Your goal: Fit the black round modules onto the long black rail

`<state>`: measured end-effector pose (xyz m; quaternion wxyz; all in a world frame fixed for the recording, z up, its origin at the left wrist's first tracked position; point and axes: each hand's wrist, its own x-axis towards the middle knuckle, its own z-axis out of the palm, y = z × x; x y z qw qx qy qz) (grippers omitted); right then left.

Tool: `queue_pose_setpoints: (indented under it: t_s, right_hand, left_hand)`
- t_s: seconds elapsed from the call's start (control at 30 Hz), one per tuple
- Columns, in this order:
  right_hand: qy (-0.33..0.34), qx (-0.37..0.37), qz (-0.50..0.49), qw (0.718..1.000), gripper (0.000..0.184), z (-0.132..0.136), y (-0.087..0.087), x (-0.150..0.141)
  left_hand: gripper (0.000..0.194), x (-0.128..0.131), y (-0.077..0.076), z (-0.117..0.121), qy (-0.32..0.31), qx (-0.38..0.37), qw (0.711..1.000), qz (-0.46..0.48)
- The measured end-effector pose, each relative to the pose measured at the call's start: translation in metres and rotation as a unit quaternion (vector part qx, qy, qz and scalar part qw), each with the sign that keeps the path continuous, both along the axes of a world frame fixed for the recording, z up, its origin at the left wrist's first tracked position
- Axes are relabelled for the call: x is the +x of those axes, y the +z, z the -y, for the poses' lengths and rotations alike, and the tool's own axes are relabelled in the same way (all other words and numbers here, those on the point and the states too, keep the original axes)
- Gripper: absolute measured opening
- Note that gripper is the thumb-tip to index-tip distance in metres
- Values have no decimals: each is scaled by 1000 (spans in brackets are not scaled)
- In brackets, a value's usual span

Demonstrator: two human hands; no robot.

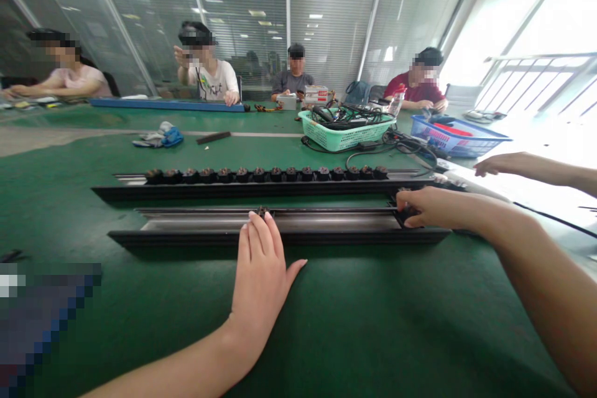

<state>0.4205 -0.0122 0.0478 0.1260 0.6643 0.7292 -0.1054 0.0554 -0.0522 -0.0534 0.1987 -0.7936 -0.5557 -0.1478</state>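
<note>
My left hand [262, 249] lies across the near black metal channel [186, 238], its fingers stretched out and thumb apart. The fingertips touch a small round black part [262, 211] in the channel, mostly hidden by them. At the channel's right end, my right hand [426, 205] is closed around a dark round part [410, 216], largely covered by the fingers. Behind lies a second black channel [233, 191], parallel to the first, with a row of several round black parts [276, 175] standing in it.
A green basket of cables [347, 135] and a blue basket [459, 143] stand beyond the channels. Gloves [161, 135] and a dark strip [213, 137] lie at the back left. Another person's hand [494, 163] reaches in from the right. Several people sit across the green table [354, 311].
</note>
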Motion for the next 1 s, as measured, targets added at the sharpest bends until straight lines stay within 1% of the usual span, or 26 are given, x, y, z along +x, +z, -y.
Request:
queue_pose_setpoints:
  t_s: [0.2, 0.3, 0.43, 0.67, 0.8, 1.0]
  right_hand:
    - [-6, 0, -16, 1000, 35, 1, 2, -1]
    - [-10, -6, -12, 1000, 34, 0, 2, -3]
    - [-19, -13, -16, 1000, 31, 0, 4, -6]
    - [-31, -26, 10, 999, 28, 1, 7, -8]
    - [-37, -20, 15, 999, 30, 1, 7, -6]
    - [-48, -33, 28, 998, 29, 2, 10, -12]
  left_hand:
    - [91, 1, 1, 0, 2, -2, 1000, -10]
    - [94, 1, 2, 0, 4, -8, 1000, -19]
    - [91, 1, 2, 1, -1, -7, 1000, -10]
    - [92, 1, 1, 1, 1, -2, 1000, -2]
    - [93, 1, 2, 1, 2, 3, 1000, -16]
    - [91, 2, 2, 1, -2, 5, 1000, -18]
